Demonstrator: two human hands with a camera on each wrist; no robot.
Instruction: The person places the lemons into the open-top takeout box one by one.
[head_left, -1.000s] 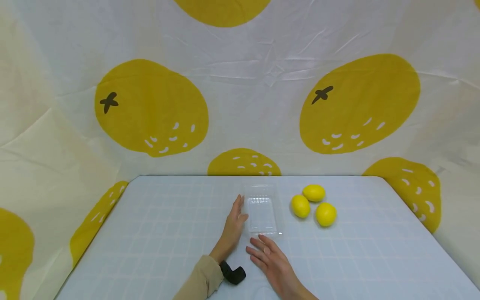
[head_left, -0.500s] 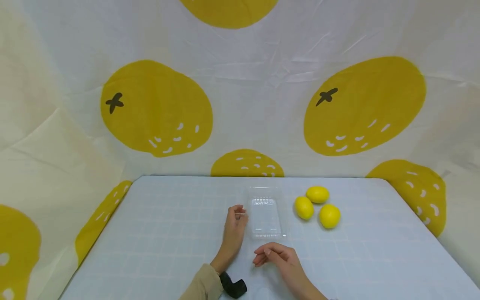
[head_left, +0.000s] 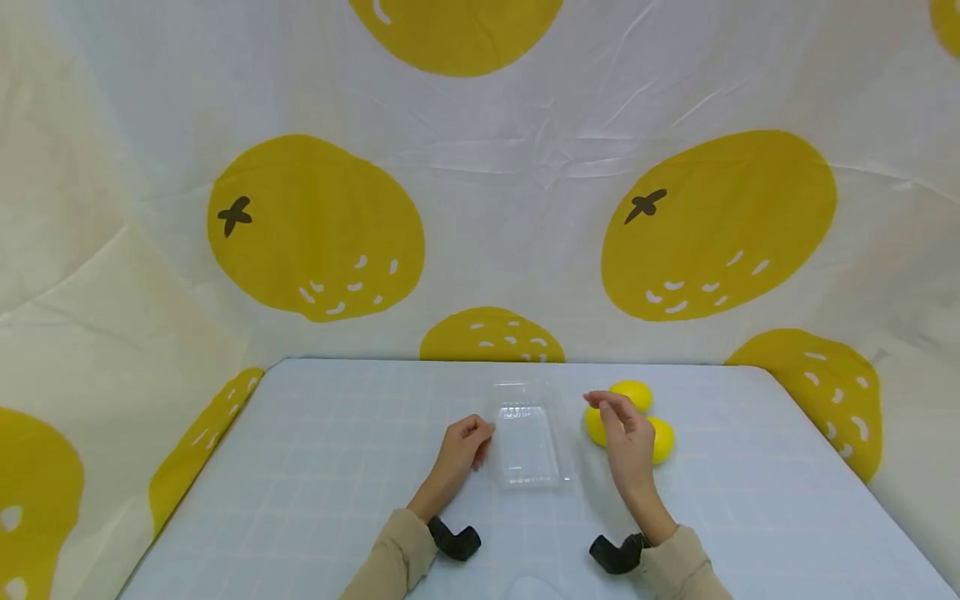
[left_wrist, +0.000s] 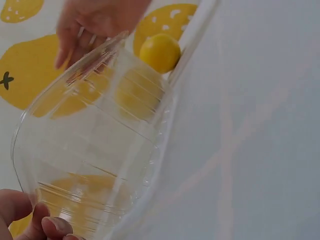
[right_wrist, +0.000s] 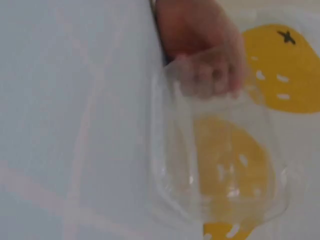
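A clear plastic container (head_left: 529,446) lies on the table, its long sides running away from me. My left hand (head_left: 459,450) pinches its left rim between thumb and fingers; the left wrist view shows those fingertips (left_wrist: 37,222) on the container wall (left_wrist: 100,145). Raised over the table to the right, my right hand (head_left: 628,433) has loosely bent fingers and holds nothing. Behind it are the lemons: one at the back (head_left: 632,394), one at the left (head_left: 596,427), one at the right (head_left: 663,440), all partly hidden. In the right wrist view the left hand (right_wrist: 202,50) appears behind the container.
A pale checked cloth covers the table (head_left: 337,467). A white curtain (head_left: 510,200) printed with large yellow fruit hangs behind and at both sides. Dark wrist camera mounts (head_left: 456,542) sit by both cuffs. A faint white rounded shape (head_left: 532,587) lies at the front edge.
My right hand has moved from in front of the container forward and right to the lemons. The left hand's fingers have closed on the container's left rim.
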